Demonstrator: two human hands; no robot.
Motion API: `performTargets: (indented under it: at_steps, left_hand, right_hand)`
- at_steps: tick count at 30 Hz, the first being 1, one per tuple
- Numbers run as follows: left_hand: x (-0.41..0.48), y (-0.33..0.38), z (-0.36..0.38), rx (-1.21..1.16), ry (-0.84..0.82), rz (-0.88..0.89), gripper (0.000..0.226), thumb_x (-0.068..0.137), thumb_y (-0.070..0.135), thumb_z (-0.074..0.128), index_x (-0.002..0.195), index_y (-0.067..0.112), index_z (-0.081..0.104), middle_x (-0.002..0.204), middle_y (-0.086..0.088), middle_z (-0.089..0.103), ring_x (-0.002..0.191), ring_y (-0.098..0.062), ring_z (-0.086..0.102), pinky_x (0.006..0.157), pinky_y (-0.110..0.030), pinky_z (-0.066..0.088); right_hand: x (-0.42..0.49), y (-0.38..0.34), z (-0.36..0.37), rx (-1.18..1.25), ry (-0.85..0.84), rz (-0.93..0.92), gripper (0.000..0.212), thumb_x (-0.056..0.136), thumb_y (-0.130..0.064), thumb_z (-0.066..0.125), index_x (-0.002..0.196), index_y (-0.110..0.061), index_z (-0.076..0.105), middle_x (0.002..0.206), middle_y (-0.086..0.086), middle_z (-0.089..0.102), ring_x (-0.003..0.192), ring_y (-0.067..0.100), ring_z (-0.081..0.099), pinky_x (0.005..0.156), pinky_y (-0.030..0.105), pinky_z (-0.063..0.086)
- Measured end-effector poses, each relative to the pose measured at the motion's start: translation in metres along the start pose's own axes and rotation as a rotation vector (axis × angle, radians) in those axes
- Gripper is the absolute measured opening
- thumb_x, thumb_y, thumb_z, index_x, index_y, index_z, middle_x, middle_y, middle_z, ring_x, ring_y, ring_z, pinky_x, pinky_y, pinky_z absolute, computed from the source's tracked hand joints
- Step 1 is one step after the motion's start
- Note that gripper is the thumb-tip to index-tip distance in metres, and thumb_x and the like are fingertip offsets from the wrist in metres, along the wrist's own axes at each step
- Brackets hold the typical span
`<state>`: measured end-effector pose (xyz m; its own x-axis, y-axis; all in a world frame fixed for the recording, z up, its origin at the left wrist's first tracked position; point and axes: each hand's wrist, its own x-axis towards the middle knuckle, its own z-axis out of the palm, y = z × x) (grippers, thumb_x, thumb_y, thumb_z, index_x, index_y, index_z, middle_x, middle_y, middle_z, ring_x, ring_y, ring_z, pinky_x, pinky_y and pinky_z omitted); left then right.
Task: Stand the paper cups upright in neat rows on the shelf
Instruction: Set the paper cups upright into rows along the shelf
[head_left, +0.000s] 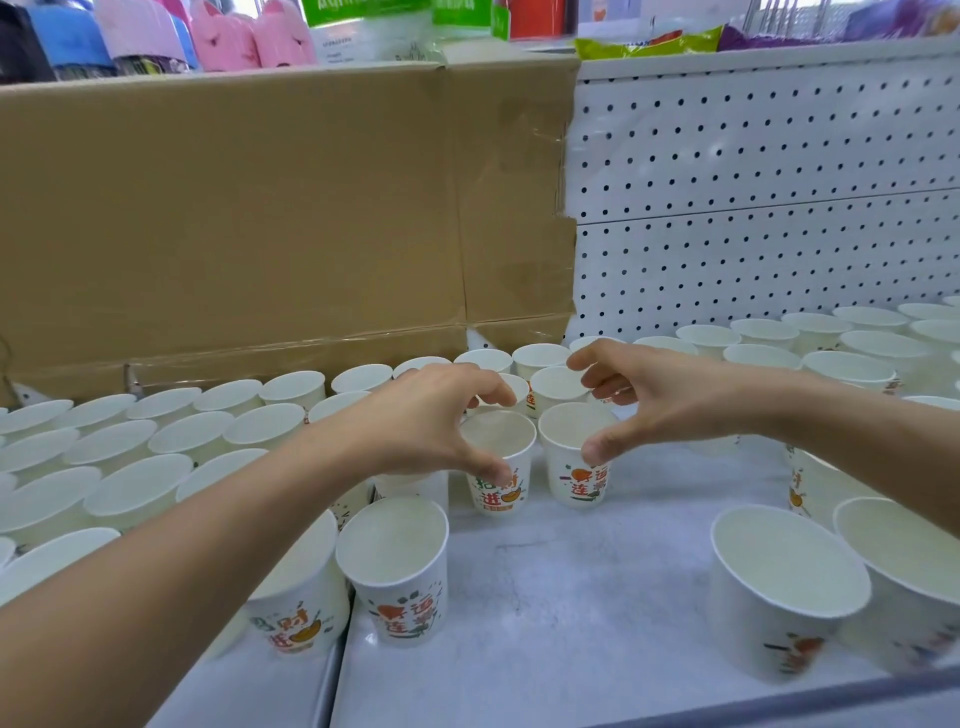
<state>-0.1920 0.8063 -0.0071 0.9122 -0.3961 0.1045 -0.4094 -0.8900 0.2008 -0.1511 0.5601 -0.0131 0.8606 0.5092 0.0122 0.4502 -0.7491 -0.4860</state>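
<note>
Head view: paper cups (156, 447) stand mouth-up in packed rows directly in front of the cardboard box (260, 208), on the shelf (571, 597). In front of the box's right end, two more cups stand upright side by side with a narrow gap between them.

The left hand (431, 421) grips the left cup (506, 499), with the thumb on the near wall and the fingers curled over the far rim. The right hand (654, 395) spans the right cup (571, 483) with its thumb on the near wall. Whether its fingers press the far rim cannot be told, as they overlap the cups behind.

Step in hand, as judged: seating this pair at the end of a row.

Procedure:
- Hold each cup by the wall with light pressure, since thin paper rims likely deform.
- Slide rather than lift, keeping the bases flat.
- Align both rims with the neighbouring row nearer the box and close the gap.
- Release straight upward to avoid tipping adjacent cups.
</note>
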Motion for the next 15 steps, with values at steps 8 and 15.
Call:
performTargets:
  at_steps: [8,15]
  left_hand:
    - [-0.018,0.03,-0.011,0.007,0.088,0.087,0.062,0.073,0.059,0.068,0.128,0.037,0.051,0.129,0.021,0.052,0.121,-0.002,0.045,0.1,-0.029,0.038]
    - [-0.047,0.112,0.031,-0.392,0.187,0.227,0.069,0.069,0.069,0.06,0.131,0.041,0.048,0.127,0.029,0.05,0.112,0.011,0.047,0.095,-0.02,0.043]
  right_hand:
    - [-0.036,-0.011,-0.013,0.085,0.099,-0.041,0.073,0.063,-0.059,0.072,0.128,-0.035,0.05,0.124,-0.016,0.056,0.112,-0.001,0.056,0.101,0.031,0.047]
    - [-0.135,0.0,-0.022,0.047,0.395,-0.081,0.053,0.066,-0.065,0.063,0.112,-0.038,0.063,0.111,-0.02,0.065,0.104,-0.003,0.06,0.092,0.032,0.05]
